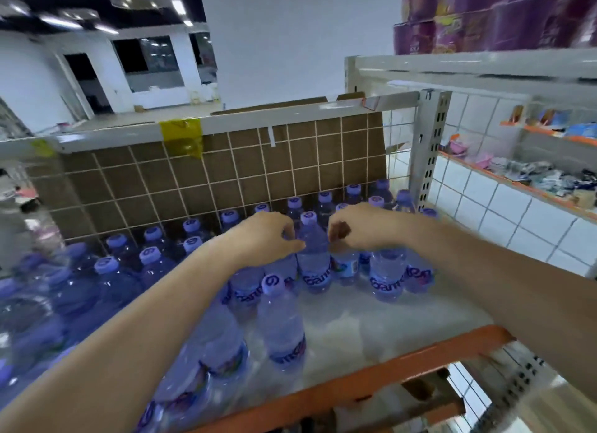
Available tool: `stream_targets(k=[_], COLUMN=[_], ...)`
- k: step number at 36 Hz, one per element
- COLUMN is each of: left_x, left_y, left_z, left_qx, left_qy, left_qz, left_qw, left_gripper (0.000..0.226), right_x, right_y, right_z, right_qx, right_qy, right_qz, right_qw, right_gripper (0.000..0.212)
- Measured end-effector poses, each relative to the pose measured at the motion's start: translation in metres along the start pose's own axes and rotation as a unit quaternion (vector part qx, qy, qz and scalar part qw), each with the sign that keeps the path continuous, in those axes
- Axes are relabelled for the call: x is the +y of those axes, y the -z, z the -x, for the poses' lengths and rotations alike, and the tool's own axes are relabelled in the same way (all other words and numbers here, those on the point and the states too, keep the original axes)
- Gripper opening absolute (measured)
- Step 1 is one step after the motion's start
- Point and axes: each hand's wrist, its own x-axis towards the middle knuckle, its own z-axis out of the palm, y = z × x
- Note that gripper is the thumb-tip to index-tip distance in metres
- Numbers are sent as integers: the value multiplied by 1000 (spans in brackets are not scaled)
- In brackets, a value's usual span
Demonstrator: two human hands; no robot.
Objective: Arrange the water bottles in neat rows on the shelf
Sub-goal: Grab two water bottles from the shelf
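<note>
Several clear water bottles with purple caps stand on the white shelf point(371, 322), filling its back and left side. My left hand point(268, 235) curls over the top of one bottle, which it mostly hides. My right hand point(358, 227) curls over the top of another bottle point(387, 274). An upright bottle point(311, 255) stands between the two hands, and my left thumb touches its shoulder. A single bottle point(281, 319) stands nearer the front, apart from the rows.
An orange beam point(403, 364) edges the shelf front. A wire grid with brown cardboard point(226, 177) closes the back, and a perforated grey post point(431, 148) stands at the right. Purple packs point(494, 15) sit on the shelf above. Another rack with small goods point(533, 170) lies to the right.
</note>
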Motion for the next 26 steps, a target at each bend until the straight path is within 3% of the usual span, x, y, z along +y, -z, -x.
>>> stream_targets(k=[10,16,21,26], left_x=[-61,-80,-86,-87], left_y=[4,-7,-22,-31], left_z=[75,104,108,100], left_qx=[10,-67,-35,-2], left_qy=[53,76,59,68], left_qz=[-77,-116,-34,22], left_qw=[996,988,997,997], left_gripper=[41,37,18,17], right_x=[-78,-101,-103,-91], right_y=[-33,-53,-65,-61], right_z=[2,6,7,3], right_qx=[-5,-18,-8,3], right_qy=[21,11,-5,-14], right_qz=[-68,-36,-31,-51], right_qw=[997,999,999,999], right_gripper=[51,36,34,31])
